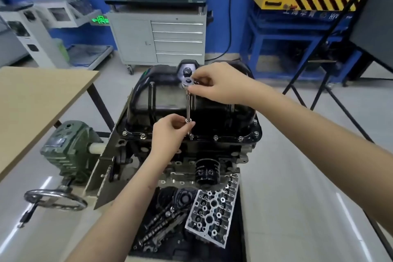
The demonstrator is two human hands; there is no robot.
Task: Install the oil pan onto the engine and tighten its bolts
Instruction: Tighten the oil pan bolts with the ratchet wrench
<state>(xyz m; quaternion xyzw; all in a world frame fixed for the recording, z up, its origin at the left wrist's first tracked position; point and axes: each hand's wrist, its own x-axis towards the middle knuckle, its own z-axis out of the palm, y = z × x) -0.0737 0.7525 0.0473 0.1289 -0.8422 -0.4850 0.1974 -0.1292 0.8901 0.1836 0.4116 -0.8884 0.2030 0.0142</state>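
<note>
Both hands grip ratchet.

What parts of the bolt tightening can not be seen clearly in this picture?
- Head view: the ratchet handle is hidden inside the right hand.
- The socket's seat on the bolt is too small to judge.
- The oil pan far flange is hidden by the pan itself.
- The left hand covers part of the extension bar.
</note>
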